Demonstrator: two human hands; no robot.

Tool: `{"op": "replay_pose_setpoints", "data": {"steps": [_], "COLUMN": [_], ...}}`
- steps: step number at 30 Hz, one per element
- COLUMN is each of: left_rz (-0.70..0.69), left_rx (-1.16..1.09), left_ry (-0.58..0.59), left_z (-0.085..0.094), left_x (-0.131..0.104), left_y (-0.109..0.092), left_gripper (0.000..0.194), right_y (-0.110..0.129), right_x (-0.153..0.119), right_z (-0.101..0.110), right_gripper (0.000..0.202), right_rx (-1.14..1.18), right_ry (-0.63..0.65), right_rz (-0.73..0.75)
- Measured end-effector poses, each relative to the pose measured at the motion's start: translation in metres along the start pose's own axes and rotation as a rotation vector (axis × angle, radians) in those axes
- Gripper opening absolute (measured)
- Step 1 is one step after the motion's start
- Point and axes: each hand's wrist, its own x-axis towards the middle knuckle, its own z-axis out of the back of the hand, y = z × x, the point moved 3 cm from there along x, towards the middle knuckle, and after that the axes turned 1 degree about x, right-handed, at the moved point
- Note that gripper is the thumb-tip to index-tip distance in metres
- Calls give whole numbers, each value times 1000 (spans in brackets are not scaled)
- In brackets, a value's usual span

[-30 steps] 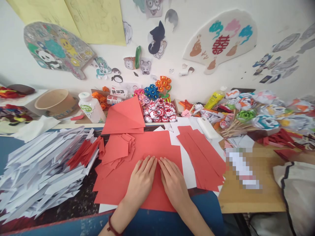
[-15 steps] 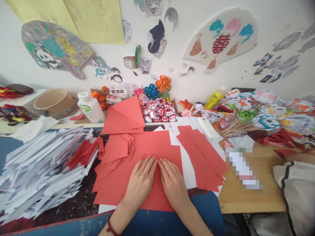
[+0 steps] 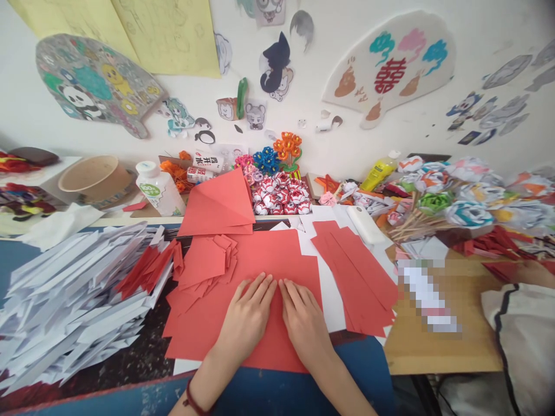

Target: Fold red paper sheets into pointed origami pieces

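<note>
Both my hands rest on red paper sheets (image 3: 208,341) stacked in front of me. My left hand (image 3: 250,312) lies palm down, its fingers stretched out and its fingertips touching the red paper. Close beside it, my right hand (image 3: 304,316) lies the same way, with a narrow gap between the two sets of fingertips. Whether a smaller red piece sits beneath the fingers I cannot tell, as red lies on red. Small cut and folded red paper pieces (image 3: 203,263) are just left of my left hand. Long red strips (image 3: 353,277) lie right of my right hand.
A large pile of folded white paper strips (image 3: 73,306) covers the left side, with folded red strips (image 3: 145,271) on top. Behind stand a white bottle (image 3: 159,190) and red-white paper flowers (image 3: 281,193). Paper flowers on sticks (image 3: 468,211) fill the right. Pale fabric (image 3: 526,329) hangs at far right.
My hands stay in nearly the same place on the red paper; the left fingertips have shifted very slightly. Nothing else has visibly moved.
</note>
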Motion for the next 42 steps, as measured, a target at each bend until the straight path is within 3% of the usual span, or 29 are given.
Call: {"op": "replay_pose_setpoints", "data": {"steps": [7, 16, 23, 29, 38, 42], "left_rz": [-25, -3, 45, 46, -19, -52], "left_rx": [26, 32, 52, 50, 39, 65], "left_ry": [-17, 31, -42, -68, -3, 33], "left_z": [8, 9, 8, -1, 1, 1], "left_x": [-4, -4, -6, -10, -4, -2], "left_y": [11, 11, 12, 14, 18, 19], "left_gripper": [45, 49, 46, 45, 45, 46], "right_y": [4, 12, 17, 17, 21, 6], "right_x": [-3, 7, 1, -2, 3, 6], "right_z": [-1, 1, 0, 5, 9, 22], "right_gripper": [44, 37, 36, 32, 27, 30], "right_rx": [-29, -61, -106, -166, -252, -228], "right_ry": [-17, 80, -110, -187, -149, -59], "right_rz": [-53, -93, -134, -152, -115, -175]}}
